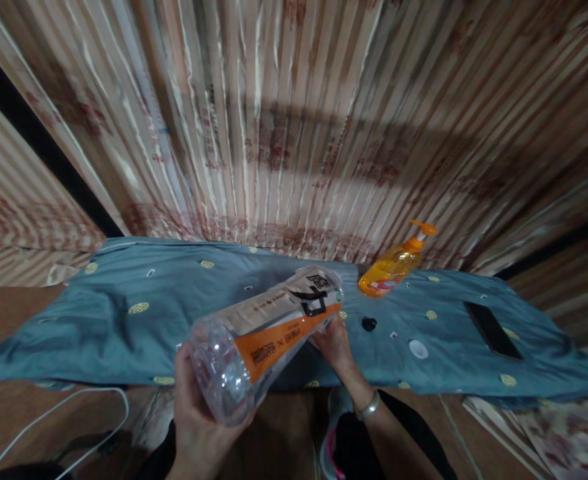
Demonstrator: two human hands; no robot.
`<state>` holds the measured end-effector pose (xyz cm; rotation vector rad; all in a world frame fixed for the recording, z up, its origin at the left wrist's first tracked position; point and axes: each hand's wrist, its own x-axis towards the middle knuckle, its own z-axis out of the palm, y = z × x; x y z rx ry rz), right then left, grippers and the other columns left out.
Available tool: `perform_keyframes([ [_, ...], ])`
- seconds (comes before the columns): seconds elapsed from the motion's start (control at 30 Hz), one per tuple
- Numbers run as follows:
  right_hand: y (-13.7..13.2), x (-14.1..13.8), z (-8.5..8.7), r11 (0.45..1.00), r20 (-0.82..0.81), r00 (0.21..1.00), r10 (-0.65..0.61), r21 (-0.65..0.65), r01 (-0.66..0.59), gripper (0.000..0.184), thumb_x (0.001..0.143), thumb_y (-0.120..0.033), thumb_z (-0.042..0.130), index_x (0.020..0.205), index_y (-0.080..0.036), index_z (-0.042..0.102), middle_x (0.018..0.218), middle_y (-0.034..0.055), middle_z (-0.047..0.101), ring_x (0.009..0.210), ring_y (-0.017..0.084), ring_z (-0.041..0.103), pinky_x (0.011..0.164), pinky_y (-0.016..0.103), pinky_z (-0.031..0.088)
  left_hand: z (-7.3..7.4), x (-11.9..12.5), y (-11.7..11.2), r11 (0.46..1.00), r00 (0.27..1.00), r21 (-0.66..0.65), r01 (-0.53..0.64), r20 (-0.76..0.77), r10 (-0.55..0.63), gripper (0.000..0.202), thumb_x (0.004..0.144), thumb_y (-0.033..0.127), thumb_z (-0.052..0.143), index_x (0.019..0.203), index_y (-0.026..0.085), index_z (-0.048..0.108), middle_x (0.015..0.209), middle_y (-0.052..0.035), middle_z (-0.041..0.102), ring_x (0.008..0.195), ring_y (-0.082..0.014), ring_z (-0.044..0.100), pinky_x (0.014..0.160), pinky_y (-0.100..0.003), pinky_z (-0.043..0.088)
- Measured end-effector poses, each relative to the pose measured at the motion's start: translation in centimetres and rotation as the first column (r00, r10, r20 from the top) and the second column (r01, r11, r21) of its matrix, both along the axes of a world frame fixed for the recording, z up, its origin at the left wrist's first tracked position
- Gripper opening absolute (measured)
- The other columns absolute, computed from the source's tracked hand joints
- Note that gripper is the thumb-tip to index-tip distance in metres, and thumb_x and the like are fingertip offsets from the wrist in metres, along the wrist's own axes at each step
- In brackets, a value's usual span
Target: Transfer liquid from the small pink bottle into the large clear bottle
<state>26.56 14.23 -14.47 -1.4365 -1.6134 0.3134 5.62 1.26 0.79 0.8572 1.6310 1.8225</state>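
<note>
A large clear plastic bottle [274, 323] with a grey and orange label is held tilted above the cloth, its far end pointing up and to the right. My left hand [199, 417] wraps round the bottle's near end. Under the far end my right hand [335, 343] grips it, with most of the fingers hidden behind the bottle. To the right of that hand lie a small black piece [369, 324] and a round white disc, possibly a lid [418, 349]. No liquid can be made out inside the bottle.
An orange pump bottle [389, 270] stands at the back of the blue-green cloth [139, 333]. A black phone [493, 330] lies at the right. Behind hangs a striped curtain [284, 133]. A white cable [81, 393] loops down at the lower left.
</note>
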Motion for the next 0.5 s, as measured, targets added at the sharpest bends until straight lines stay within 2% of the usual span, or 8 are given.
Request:
perform_keyframes([
  [0.2,0.05,-0.02,-0.07,1.0,0.004,1.0,-0.006,0.002,0.006,0.032,0.083,-0.042,0.066,0.106,-0.02,0.063,0.102,0.013,0.073,0.102,0.033,0.069,0.092,0.055,0.055,0.2,0.05,-0.06,1.0,1.0,0.001,-0.002,-0.01,0.002,0.089,0.046,0.041,0.094,0.125,0.024,0.057,0.118,-0.0048,0.068,0.104,-0.0243,0.069,0.089,-0.033,0.058],
  [0.5,0.07,0.01,-0.16,1.0,-0.012,1.0,-0.021,-0.022,0.021,0.033,0.08,-0.036,0.069,0.108,-0.019,0.065,0.104,0.0147,0.073,0.101,0.034,0.069,0.093,0.056,0.054,0.82,0.24,0.05,1.0,1.0,-0.015,0.018,0.008,-0.018,0.088,0.044,0.04,0.094,0.123,0.024,0.056,0.111,-0.0039,0.07,0.099,-0.0259,0.07,0.084,-0.036,0.061],
])
